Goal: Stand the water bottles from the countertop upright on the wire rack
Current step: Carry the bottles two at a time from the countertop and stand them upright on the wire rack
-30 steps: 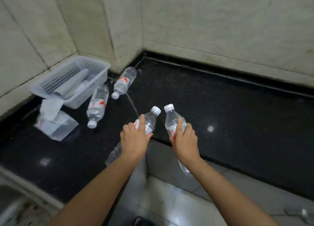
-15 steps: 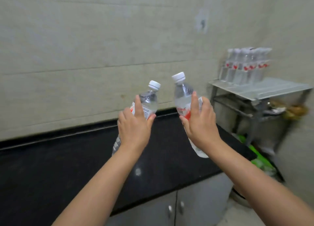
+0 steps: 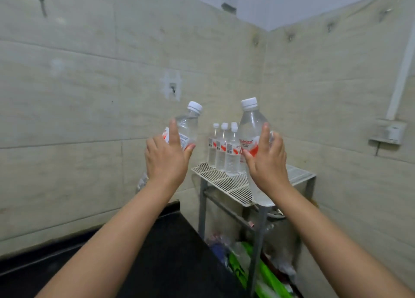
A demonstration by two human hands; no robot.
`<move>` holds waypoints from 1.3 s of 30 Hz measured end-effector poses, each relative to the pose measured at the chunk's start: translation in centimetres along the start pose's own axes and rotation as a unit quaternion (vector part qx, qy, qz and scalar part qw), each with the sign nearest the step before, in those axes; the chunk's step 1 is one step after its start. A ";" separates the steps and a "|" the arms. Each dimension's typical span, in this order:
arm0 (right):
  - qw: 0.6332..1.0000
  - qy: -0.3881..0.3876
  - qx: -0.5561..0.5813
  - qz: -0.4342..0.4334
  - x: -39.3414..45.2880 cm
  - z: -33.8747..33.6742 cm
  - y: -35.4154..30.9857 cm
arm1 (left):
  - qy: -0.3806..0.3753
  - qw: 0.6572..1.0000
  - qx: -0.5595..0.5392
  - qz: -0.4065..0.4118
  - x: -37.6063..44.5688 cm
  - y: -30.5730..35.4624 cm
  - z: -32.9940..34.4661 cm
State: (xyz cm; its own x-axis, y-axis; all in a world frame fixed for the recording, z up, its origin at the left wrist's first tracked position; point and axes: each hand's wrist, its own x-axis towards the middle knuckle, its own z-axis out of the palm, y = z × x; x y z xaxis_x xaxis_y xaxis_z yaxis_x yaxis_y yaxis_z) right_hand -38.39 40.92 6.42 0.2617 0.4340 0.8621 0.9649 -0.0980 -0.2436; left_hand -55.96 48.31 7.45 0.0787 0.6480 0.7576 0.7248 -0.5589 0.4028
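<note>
Carrying step in hand: I'm holding one water bottle in each of my hands, both in air short of wire rack [image 3: 226,182].
Left hand [image 3: 165,160] gripping left bottle [image 3: 187,127], tilted, cap leaning right.
Right hand [image 3: 267,160] gripping right bottle [image 3: 251,122], near upright, its base hanging over rack's front corner.
Standing bottles [image 3: 222,149] clustering at rack's back left.
Black table [image 3: 157,253] sitting below my forearms.
Next, I judge: levelling both, setting bases flat on free wire in front of cluster, releasing without knocking neighbours.
</note>
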 end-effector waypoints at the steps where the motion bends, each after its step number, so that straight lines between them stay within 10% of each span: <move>1: 1.000 0.004 0.000 0.003 1.4 0.9 1.6 | -0.015 1.000 -0.002 -0.005 1.4 0.9 1.7; 23: 0.956 -0.184 0.224 0.036 15.7 23.7 34.4 | -0.008 0.980 0.029 -0.196 9.8 17.3 39.0; 39: 0.913 -0.270 0.307 0.010 14.6 25.5 39.3 | 0.079 0.955 0.034 -0.285 7.9 19.2 44.5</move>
State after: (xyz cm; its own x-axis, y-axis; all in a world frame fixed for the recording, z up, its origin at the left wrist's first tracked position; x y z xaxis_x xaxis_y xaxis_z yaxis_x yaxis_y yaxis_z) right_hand 2.87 66.26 -1.87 0.0697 0.8321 0.5503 0.7233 0.3378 -0.6023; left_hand -11.00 65.72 -1.75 -0.4409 0.7482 0.4957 0.6625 -0.1013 0.7422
